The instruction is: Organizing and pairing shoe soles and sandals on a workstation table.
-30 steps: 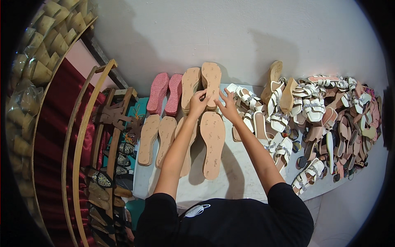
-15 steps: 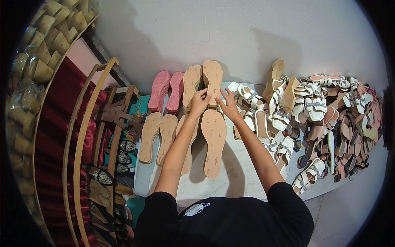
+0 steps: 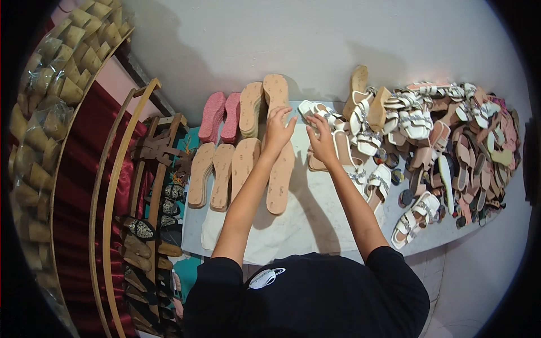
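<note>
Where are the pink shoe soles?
In the head view, the pink shoe soles are left of centre, near the wall, just left of the back tan sole stacks.

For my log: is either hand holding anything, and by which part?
The right hand is empty. The left hand is over tan soles; whether it grips one cannot be told.

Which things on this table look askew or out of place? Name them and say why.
The white sandals and brown sandals at the right look untidy: they lie heaped at mixed angles, some overlapping, while the tan insole stacks at the left stand in rows. I see no clear spill or damage.
</note>
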Tool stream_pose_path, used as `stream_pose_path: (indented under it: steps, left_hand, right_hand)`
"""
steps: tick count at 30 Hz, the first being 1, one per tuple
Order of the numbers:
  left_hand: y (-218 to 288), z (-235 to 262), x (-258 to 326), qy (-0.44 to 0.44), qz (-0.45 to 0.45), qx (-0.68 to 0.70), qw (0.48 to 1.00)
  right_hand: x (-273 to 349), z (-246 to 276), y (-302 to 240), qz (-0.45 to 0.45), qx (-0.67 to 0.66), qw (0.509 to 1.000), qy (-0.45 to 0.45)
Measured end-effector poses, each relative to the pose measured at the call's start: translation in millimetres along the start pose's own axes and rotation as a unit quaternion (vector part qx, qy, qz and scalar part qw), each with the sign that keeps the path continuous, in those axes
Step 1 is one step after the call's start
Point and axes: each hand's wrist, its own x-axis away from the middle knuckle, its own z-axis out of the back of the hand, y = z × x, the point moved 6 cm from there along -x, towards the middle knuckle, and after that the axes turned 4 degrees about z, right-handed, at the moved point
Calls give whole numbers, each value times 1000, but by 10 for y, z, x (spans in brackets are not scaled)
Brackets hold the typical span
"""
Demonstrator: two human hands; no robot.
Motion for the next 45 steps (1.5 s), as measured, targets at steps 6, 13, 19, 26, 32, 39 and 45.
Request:
stream_pose_path:
  steps: [6, 13, 19, 26, 32, 39, 45]
  left_hand:
    - [514, -677, 495, -106, -12, 44, 993]
    - [1063, -1724, 1127, -206, -41, 89, 974]
    - [1588, -2726, 1760, -277, -50, 142, 949]
    - [2170, -3746, 2333, -354, -78, 147, 920]
    - [2344, -4347, 2606, -392, -46, 153, 906]
    - [2505, -4499, 2688, -399, -43, 136, 906]
    - [2313, -4481, 2602, -390, -6, 147, 909]
  right_hand:
    - [417, 814, -194, 29, 20, 998, 47]
    - [1058, 1848, 67, -25, 58, 993, 103]
    - [1629, 2955, 235, -70, 141, 976, 152]
    - [2223, 4062, 599, -113, 225, 944, 214]
    - [2520, 4760, 832, -261, 424, 848, 180]
    - [2415, 5153, 1091, -245, 568, 781, 87]
    - [2287, 5346, 1119, -192, 532, 819, 102]
